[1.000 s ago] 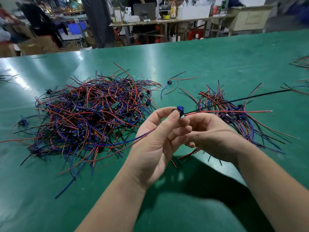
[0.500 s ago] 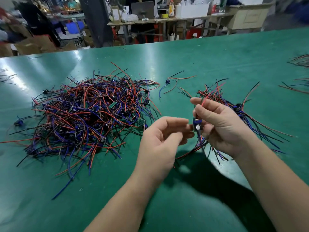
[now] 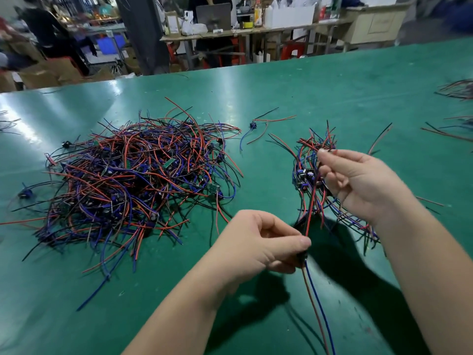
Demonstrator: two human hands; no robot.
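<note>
— Where is the wired part?

— In the left hand, pinched between the thumb tip and curled fingers, held above the table near its front edge. It is dark, small and mostly hidden by the fingers.

— And its leads?

— A red wire climbs from that pinch to the right hand, which nips it between thumb and forefinger, other fingers loosely curled. A blue wire and a brownish one hang down from the part.

— What lies below?

— The right hand is over the small pile of wired pieces; the big pile lies well to the left.
</note>
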